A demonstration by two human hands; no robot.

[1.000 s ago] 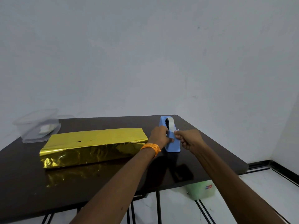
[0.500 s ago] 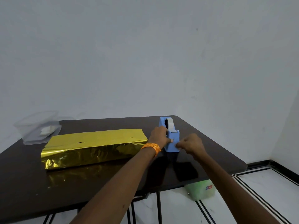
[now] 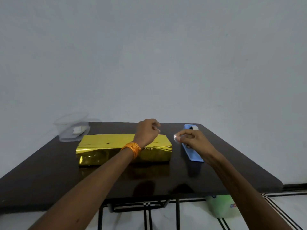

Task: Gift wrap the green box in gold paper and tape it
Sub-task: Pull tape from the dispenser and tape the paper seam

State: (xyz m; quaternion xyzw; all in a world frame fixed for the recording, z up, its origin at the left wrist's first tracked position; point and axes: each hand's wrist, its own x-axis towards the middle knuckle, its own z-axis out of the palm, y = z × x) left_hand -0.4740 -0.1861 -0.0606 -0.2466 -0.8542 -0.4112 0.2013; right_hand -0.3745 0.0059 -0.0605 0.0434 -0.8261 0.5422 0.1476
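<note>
The gold-wrapped box point(image 3: 116, 146) lies toward the desk's point(image 3: 49, 180) far edge, your left hand point(image 3: 147, 132) above its right end with fingers curled; whether they pinch anything, I cannot tell. Your right hand point(image 3: 192, 140) pinches a small piece of tape point(image 3: 175, 138) just above the blue tape dispenser point(image 3: 192, 156) near the far right corner.

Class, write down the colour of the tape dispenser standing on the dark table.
The tape dispenser is light blue. It shows best in the head view, the only one.
</note>
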